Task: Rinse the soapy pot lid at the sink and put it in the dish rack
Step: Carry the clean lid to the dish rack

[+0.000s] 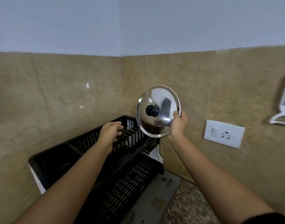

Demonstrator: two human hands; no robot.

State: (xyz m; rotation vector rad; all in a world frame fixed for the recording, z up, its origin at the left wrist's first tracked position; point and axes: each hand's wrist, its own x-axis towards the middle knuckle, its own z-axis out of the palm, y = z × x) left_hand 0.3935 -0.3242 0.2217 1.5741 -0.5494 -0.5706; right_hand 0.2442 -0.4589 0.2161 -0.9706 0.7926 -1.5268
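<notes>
A right hand (179,122) grips a shiny steel pot lid (158,110) by its rim, black knob (152,110) facing the camera, above a black dish rack (122,172) in a tiled corner; the left hand (110,132) hovers empty over the rack.

Pot lid (158,110): polished metal, mirror-glossy, with a smooth dark glossy knob (152,110) just left of the grip at its right rim. Dish rack (122,172) below the grip: black slotted plastic, matt. Wall cladding (57,97) behind: tan veined stone, smooth with a faint sheen. Switch plate (224,134) right of the grip: white smooth plastic. Countertop (187,206): speckled stone
</notes>
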